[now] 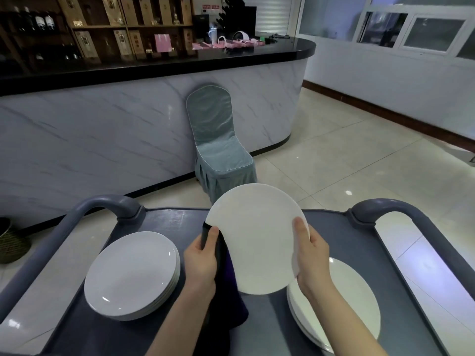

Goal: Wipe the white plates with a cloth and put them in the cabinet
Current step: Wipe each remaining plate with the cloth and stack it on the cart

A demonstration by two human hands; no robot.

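Note:
I hold one white plate [257,235] tilted up above the grey cart [174,219]. My right hand [312,255] grips its right rim, thumb on the face. My left hand [203,258] holds a dark cloth [227,283] against the plate's left rim, and the cloth hangs down below the hand. A stack of white plates [131,273] sits on the cart at the left. Another stack of white plates [344,304] lies at the right, partly hidden by my right arm and the held plate. No cabinet is in view.
The cart has raised grey handles at the left [108,204] and right [385,206]. Beyond it stands a covered blue-grey chair [218,145] against a marble-fronted counter [102,134]. Tiled floor [359,160] spreads to the right. A dark basket [10,242] sits at the far left.

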